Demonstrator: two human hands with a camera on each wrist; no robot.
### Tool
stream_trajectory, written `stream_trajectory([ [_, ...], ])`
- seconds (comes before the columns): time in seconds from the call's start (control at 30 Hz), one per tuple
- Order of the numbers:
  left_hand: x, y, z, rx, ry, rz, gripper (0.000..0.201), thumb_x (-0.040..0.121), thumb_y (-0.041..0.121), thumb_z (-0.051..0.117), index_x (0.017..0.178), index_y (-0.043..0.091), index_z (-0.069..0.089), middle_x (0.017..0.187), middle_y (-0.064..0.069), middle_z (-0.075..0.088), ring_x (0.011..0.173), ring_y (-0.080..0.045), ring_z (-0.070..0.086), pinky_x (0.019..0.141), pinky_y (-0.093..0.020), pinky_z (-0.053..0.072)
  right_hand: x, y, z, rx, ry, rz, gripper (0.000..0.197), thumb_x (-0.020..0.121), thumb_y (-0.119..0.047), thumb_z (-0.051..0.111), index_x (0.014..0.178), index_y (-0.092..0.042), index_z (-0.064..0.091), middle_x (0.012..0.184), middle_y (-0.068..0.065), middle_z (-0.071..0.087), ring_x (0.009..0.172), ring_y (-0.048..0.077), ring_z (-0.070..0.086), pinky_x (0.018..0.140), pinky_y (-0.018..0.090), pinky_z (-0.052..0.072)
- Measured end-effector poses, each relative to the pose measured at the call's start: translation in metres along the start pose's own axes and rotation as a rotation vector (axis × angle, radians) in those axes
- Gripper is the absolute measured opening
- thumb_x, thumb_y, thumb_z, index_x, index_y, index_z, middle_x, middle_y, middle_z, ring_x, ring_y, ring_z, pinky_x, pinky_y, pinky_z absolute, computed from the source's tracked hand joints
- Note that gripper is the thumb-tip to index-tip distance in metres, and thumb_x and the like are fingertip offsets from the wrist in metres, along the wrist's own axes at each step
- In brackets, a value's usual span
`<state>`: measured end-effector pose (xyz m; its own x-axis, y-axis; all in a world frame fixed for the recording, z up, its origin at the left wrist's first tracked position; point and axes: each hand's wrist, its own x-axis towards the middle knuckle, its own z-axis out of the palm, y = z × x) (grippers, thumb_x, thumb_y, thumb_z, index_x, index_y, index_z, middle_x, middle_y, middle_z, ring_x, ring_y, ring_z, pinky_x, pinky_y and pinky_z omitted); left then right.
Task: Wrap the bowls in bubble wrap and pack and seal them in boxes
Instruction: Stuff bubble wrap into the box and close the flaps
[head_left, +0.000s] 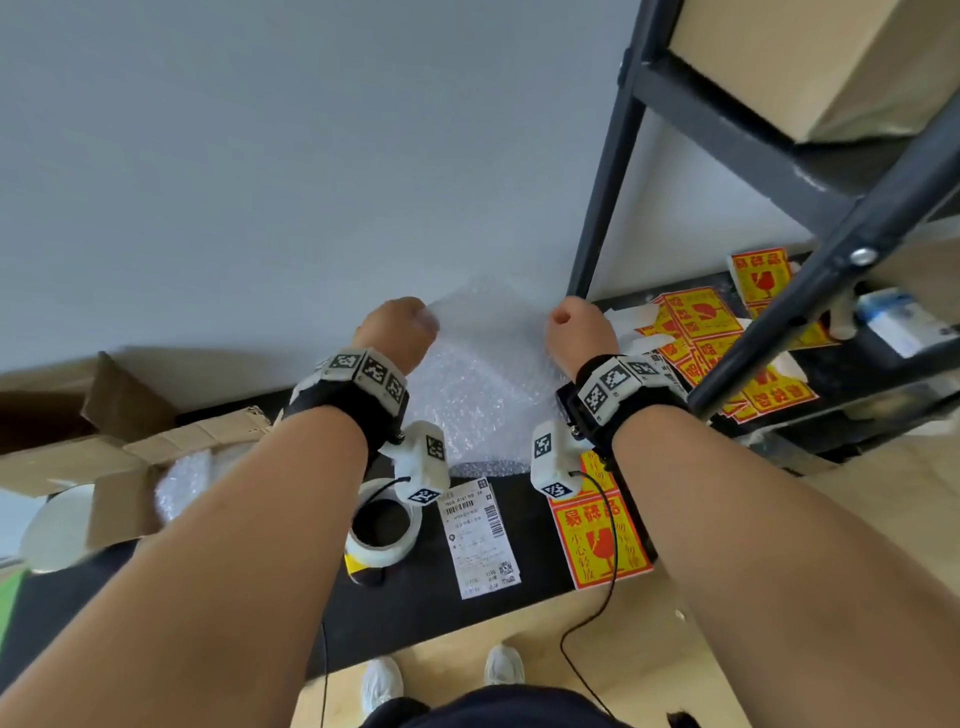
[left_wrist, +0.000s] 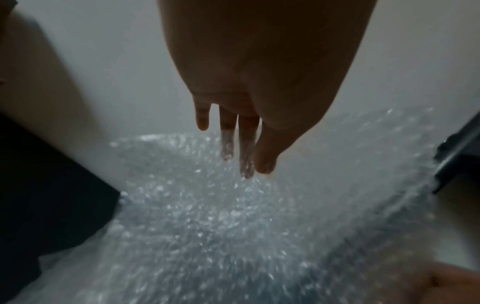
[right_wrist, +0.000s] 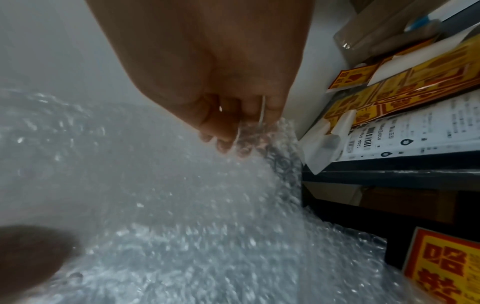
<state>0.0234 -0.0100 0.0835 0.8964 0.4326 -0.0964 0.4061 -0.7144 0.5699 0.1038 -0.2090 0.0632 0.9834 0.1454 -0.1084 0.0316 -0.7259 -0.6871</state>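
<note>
1 bubble wrap sheet (head_left: 483, 374), 1 tape roll (head_left: 384, 530), 2 hands

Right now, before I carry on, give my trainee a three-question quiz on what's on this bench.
1. True or false: both the left hand and the right hand hold the bubble wrap.
2. What lies nearest the tape roll: A, shipping label; B, cardboard box; C, shelf frame?
3. What colours are the fragile stickers?

Key: 1 true; 2 A; 3 yellow and red.
</note>
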Motion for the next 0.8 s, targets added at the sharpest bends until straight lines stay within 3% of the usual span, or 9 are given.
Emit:
stream_trajectory([
  [0.1,-0.001,-0.001,-0.004,-0.191,0.034,-0.111,0.008,0.086,0.008,0.063,0.087,0.016,0.062,0.094,-0.004,0.065,0.092,-0.024,0.060,0.085,-0.035,0.050,-0.002,0.002,0.002,0.092,0.078,0.119,0.032,0.090,-0.019,0.052,0.119,-0.007,0.054,0.120,0.013,0.057,0.112,0.033,0.054,0.090,0.034,0.043],
  [0.2,-0.006,-0.001,-0.013,-0.427,0.048,-0.193,0.017,0.085,-0.003,0.063,0.077,0.013,0.061,0.073,-0.002,0.065,0.077,-0.023,0.061,0.086,-0.037,0.050,-0.010,0.004,0.010,0.209,0.018,0.234,0.056,0.088,-0.036,0.057,0.135,-0.009,0.042,0.129,0.015,0.055,0.117,0.034,0.053,0.097,0.038,0.042],
  [0.27,-0.010,0.002,-0.019,-0.498,-0.002,-0.261,0.009,0.092,0.002,0.059,0.091,0.007,0.066,0.080,0.002,0.065,0.077,-0.016,0.059,0.088,-0.031,0.049,-0.016,0.004,0.015,0.259,-0.096,0.230,0.059,0.087,-0.041,0.058,0.135,-0.009,0.042,0.126,0.012,0.057,0.113,0.031,0.055,0.096,0.036,0.042],
  [0.4,-0.012,-0.005,-0.016,-0.633,-0.027,-0.326,0.020,0.097,0.004,0.049,0.113,0.004,0.060,0.079,0.000,0.061,0.071,-0.012,0.059,0.061,-0.015,0.048,-0.025,0.001,0.024,0.329,-0.200,0.170,0.049,0.081,-0.016,0.060,0.126,0.000,0.050,0.096,0.009,0.056,0.082,0.021,0.052,0.075,0.031,0.042],
  [0.47,-0.015,-0.013,-0.011,-0.608,-0.021,-0.377,0.028,0.096,0.004,0.050,0.121,-0.008,0.058,0.075,-0.001,0.060,0.066,-0.013,0.057,0.064,-0.019,0.047,-0.025,0.000,0.027,0.396,-0.174,0.163,0.054,0.075,-0.005,0.056,0.129,-0.002,0.049,0.084,0.011,0.057,0.069,0.022,0.052,0.068,0.035,0.048],
  [0.53,-0.019,-0.019,-0.009,-0.586,-0.026,-0.415,0.032,0.096,0.008,0.052,0.123,-0.010,0.056,0.075,-0.002,0.060,0.065,-0.014,0.056,0.064,-0.021,0.046,-0.024,0.001,0.026,0.444,-0.165,0.157,0.063,0.079,0.001,0.054,0.139,-0.017,0.044,0.087,0.012,0.061,0.064,0.022,0.054,0.065,0.034,0.050],
  [0.6,-0.023,-0.018,-0.013,-0.547,-0.025,-0.450,0.040,0.094,0.009,0.055,0.130,-0.007,0.051,0.093,-0.010,0.065,0.075,-0.020,0.059,0.063,-0.023,0.045,-0.026,0.001,0.023,0.496,-0.184,0.136,0.079,0.084,0.005,0.051,0.149,-0.033,0.030,0.096,0.010,0.060,0.061,0.019,0.054,0.060,0.029,0.051],
  [0.7,-0.025,-0.024,-0.019,-0.375,-0.046,-0.391,0.076,0.085,0.004,0.066,0.150,0.014,0.027,0.133,-0.018,0.051,0.115,-0.033,0.055,0.082,-0.030,0.044,-0.027,-0.001,0.021,0.558,-0.212,0.100,0.072,0.091,0.008,0.047,0.148,-0.035,0.036,0.108,0.005,0.054,0.071,0.017,0.057,0.070,0.024,0.054],
  [0.8,-0.023,-0.030,-0.020,-0.386,-0.099,-0.274,0.072,0.080,-0.008,0.063,0.140,0.029,0.049,0.127,-0.012,0.060,0.108,-0.029,0.060,0.083,-0.029,0.046,-0.025,-0.001,0.020,0.484,-0.285,0.051,0.050,0.096,0.005,0.045,0.141,-0.018,0.050,0.102,0.009,0.059,0.071,0.013,0.056,0.064,0.014,0.048],
])
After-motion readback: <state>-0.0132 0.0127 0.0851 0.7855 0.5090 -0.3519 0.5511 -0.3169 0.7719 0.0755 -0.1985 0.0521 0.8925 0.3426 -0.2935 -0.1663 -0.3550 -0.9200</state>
